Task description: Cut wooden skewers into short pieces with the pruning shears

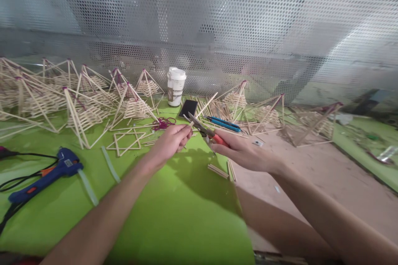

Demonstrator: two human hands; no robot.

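Observation:
My left hand (174, 140) is closed in a pinch on a thin wooden stick (207, 103), which slants up and away to the right. Red-handled scissors (214, 135) are gripped in my right hand (239, 149); their blades are parted and meet the stick just beyond my left fingertips. Below the hands lie several short stick pieces (218, 171). A flat star-shaped frame of sticks (127, 141) rests left of my left hand, and a tangle of purple string (163, 123) sits just behind it.
A blue glue gun (46, 174) with black cable lies at left, near loose glue sticks (110, 164). A white lidded cup (175, 87), a dark rectangular pad (188, 108) and blue pens (223, 124) stand or lie behind. Several stick pyramids (137, 108) line the perforated metal screen (199, 29).

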